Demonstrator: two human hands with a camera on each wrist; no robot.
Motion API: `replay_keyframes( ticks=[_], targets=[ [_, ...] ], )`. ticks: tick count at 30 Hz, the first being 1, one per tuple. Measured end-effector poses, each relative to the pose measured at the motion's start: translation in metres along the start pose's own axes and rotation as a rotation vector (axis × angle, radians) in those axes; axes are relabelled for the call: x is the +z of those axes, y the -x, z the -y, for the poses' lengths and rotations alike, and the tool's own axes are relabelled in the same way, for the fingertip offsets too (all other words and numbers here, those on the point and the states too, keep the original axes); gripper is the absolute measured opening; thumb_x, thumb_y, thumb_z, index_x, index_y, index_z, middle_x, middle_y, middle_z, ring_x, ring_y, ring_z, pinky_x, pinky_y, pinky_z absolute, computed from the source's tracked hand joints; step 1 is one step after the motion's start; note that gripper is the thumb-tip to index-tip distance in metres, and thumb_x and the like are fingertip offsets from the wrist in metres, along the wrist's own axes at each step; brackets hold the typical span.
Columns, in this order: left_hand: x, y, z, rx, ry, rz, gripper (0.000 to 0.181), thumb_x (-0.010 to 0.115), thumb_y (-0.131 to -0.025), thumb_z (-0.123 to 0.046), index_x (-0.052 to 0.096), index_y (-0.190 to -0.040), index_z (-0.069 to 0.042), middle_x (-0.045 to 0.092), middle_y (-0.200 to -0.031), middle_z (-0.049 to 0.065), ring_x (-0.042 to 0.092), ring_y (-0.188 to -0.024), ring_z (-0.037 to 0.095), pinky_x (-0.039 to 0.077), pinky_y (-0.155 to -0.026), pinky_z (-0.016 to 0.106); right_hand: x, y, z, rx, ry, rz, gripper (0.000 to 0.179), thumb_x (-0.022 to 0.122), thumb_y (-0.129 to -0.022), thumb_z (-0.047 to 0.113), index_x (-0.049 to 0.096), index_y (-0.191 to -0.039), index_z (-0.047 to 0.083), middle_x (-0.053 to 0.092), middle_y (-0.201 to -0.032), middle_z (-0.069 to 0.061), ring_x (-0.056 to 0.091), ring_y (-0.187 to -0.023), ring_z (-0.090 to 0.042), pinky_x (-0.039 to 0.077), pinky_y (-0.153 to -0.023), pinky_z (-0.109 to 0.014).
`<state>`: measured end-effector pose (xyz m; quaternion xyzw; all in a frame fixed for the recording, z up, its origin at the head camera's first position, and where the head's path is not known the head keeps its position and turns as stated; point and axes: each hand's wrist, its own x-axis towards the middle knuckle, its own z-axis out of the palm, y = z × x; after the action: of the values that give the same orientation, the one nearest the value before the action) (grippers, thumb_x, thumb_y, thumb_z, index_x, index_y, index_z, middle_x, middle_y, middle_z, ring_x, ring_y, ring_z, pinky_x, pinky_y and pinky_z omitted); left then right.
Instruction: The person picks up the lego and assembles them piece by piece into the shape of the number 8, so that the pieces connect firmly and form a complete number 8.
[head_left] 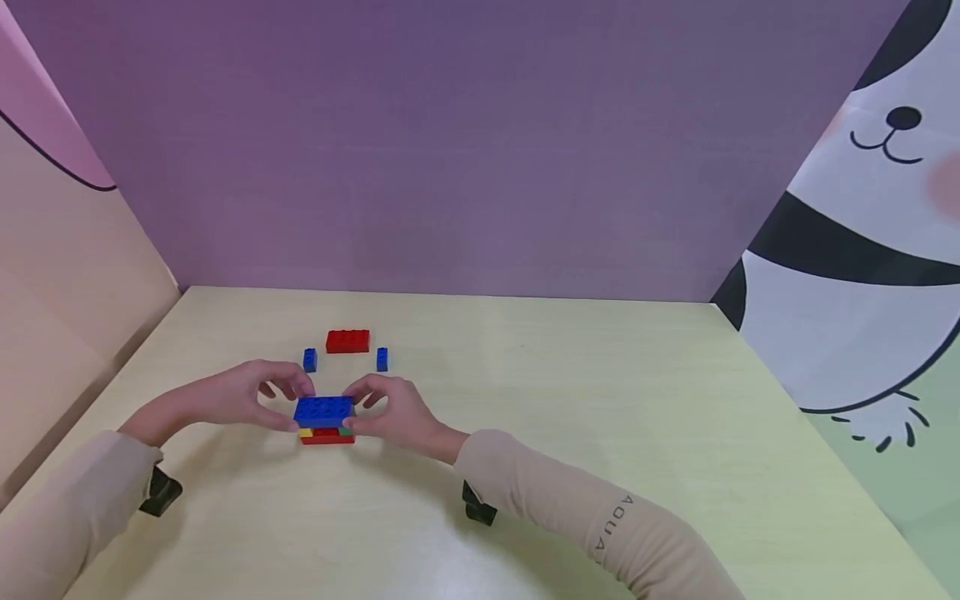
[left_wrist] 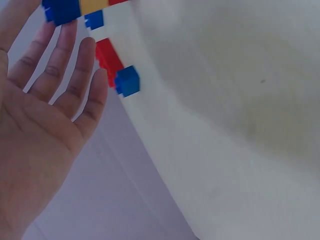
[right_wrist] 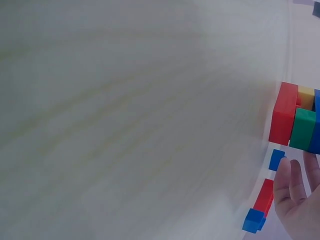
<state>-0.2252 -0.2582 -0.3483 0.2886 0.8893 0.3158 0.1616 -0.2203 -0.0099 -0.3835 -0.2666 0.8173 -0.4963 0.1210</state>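
Note:
In the head view, a blue toy brick (head_left: 323,412) with studs up tops a small stack. Beneath it are a yellow brick (head_left: 306,432), a green brick (head_left: 346,432) and a long red brick (head_left: 327,441) at the base. My left hand (head_left: 238,395) pinches the blue brick's left end, thumb at the front, index finger behind. At the right end my right hand (head_left: 401,414) pinches it likewise. From the right wrist, the green brick (right_wrist: 303,129) sits between the red base brick (right_wrist: 284,114) and the blue one (right_wrist: 316,122).
Behind the stack lie another red brick (head_left: 348,342) and two small blue bricks, one to its left (head_left: 310,360) and one to its right (head_left: 382,359). The pale table (head_left: 570,400) meets a purple wall (head_left: 465,150) at its far edge.

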Motion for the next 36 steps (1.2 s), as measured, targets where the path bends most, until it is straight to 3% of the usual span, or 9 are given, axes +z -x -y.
replay_keyframes(
  ticks=[5,11,22,27,36],
  targets=[
    [-0.007,-0.001,0.001,-0.001,0.0,-0.024,0.044,0.073,-0.076,-0.029,0.054,-0.11,-0.008,0.061,-0.106,0.009,0.055,-0.101,0.029,0.047,-0.08,0.042,0.0,-0.001,-0.001,-0.012,0.007,0.001,0.032,0.07,-0.08,0.015,0.061,-0.111,0.013,0.063,-0.11,-0.001,0.058,-0.098,-0.02,0.047,-0.073,-0.016],
    [-0.012,-0.009,0.01,-0.05,0.002,-0.081,0.045,0.07,-0.079,-0.03,0.053,-0.113,-0.007,0.059,-0.109,0.014,0.054,-0.105,0.032,0.047,-0.084,0.046,-0.001,-0.001,-0.002,-0.024,0.014,0.003,0.032,0.07,-0.08,0.016,0.061,-0.11,0.012,0.064,-0.109,0.0,0.059,-0.098,-0.021,0.047,-0.074,-0.016],
    [-0.01,-0.02,0.032,-0.117,-0.04,-0.283,0.048,0.068,-0.081,-0.031,0.051,-0.116,-0.004,0.058,-0.112,0.014,0.055,-0.103,0.029,0.046,-0.088,0.049,0.0,0.001,0.0,-0.016,0.01,0.001,0.032,0.07,-0.08,0.016,0.061,-0.11,0.013,0.064,-0.11,0.0,0.058,-0.099,-0.021,0.047,-0.074,-0.016],
    [-0.007,-0.026,0.04,-0.182,-0.051,-0.35,0.048,0.067,-0.083,-0.027,0.048,-0.12,-0.003,0.055,-0.115,0.019,0.052,-0.105,0.034,0.046,-0.088,0.05,0.001,0.001,0.0,-0.015,0.008,0.007,0.032,0.07,-0.08,0.016,0.061,-0.11,0.013,0.063,-0.109,0.0,0.058,-0.098,-0.019,0.047,-0.074,-0.016],
    [-0.005,-0.038,0.052,-0.252,-0.029,-0.387,0.05,0.067,-0.083,-0.022,0.045,-0.123,-0.002,0.051,-0.12,0.022,0.048,-0.111,0.038,0.046,-0.09,0.05,0.001,0.001,0.001,-0.012,0.014,0.007,0.033,0.07,-0.08,0.016,0.061,-0.111,0.013,0.063,-0.109,0.001,0.058,-0.099,-0.018,0.047,-0.074,-0.015]
  ],
)
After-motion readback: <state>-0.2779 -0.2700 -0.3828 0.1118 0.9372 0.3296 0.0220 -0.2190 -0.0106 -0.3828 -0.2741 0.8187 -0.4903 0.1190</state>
